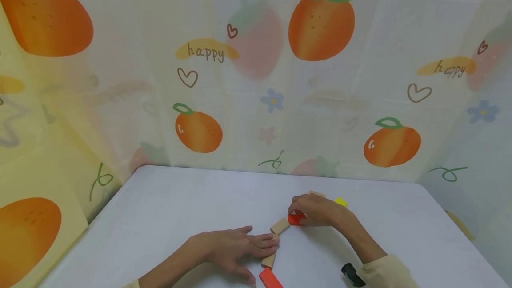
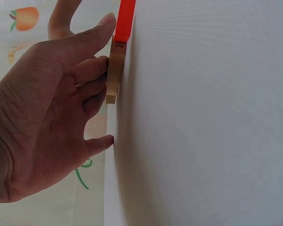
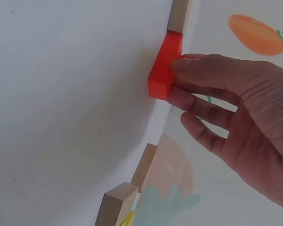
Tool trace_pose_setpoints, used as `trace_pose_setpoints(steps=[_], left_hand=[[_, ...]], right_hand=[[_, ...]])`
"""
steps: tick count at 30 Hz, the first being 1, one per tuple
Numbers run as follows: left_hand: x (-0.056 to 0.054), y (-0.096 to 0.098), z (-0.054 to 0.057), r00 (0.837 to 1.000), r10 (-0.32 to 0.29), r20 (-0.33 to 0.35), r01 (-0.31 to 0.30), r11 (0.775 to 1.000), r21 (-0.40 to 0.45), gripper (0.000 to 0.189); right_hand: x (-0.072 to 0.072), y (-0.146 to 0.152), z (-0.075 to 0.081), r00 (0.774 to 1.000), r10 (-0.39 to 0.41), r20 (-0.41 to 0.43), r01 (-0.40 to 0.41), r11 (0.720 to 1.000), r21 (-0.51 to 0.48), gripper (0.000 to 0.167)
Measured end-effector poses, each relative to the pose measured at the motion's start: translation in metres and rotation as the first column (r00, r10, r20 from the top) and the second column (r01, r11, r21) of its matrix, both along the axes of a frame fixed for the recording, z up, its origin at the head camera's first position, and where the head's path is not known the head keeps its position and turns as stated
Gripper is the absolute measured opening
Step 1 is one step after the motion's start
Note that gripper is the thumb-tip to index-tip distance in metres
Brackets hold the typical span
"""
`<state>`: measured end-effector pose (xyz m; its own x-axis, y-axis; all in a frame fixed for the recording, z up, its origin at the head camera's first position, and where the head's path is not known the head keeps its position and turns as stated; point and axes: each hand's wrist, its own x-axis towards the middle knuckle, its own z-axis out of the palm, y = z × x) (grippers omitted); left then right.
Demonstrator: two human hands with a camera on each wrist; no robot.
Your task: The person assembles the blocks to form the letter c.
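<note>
My right hand (image 1: 318, 210) pinches a red block (image 3: 162, 70) between thumb and fingers. One end of that block meets a plain wooden block (image 1: 281, 226) in a bent row. Fingers of my left hand (image 1: 236, 248), spread and fairly straight, rest at a second wooden block (image 1: 269, 260) and cover part of it. In the left wrist view this wooden block (image 2: 115, 70) lies along the fingertips, with small dark markings at one end. Another red block (image 1: 270, 278) continues the row toward me, close by the left thumb.
Beyond the right hand lie a yellow block (image 1: 341, 202) and a wooden block (image 1: 317, 194), both partly hidden. The right wrist view shows two wooden blocks there, one being (image 3: 115, 205). A white table (image 1: 180, 203) carries everything, with a fruit-print cloth (image 1: 256, 114) behind its far edge.
</note>
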<state>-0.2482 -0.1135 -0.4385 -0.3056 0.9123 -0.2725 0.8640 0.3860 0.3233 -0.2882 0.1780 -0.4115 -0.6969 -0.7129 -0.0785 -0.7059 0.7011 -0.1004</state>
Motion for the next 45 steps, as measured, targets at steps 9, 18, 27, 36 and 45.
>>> trace_pose_setpoints(steps=[9,18,27,36,45], left_hand=[[0.001,0.000,-0.002,1.000,-0.006,-0.010,0.006,1.000,0.004,0.080],[0.000,0.000,-0.001,1.000,-0.009,-0.026,0.009,1.000,0.003,0.080],[0.002,0.000,0.002,1.000,-0.005,-0.031,0.005,1.000,0.005,0.079],[0.001,0.001,0.001,0.999,-0.018,-0.034,0.018,1.000,0.006,0.079],[0.001,-0.001,0.000,0.999,-0.012,-0.036,0.012,1.000,-0.001,0.080]], right_hand=[[0.001,-0.001,0.000,1.000,0.001,-0.005,-0.001,1.000,0.007,0.026],[0.004,0.006,0.007,1.000,-0.004,0.013,0.004,1.000,-0.027,0.027],[0.004,0.027,0.022,0.988,-0.105,0.117,0.118,0.987,-0.109,0.031],[0.000,0.058,0.032,0.982,-0.145,0.118,0.162,0.974,-0.157,0.031],[0.000,0.077,0.034,0.954,-0.259,0.152,0.282,0.947,-0.157,0.033]])
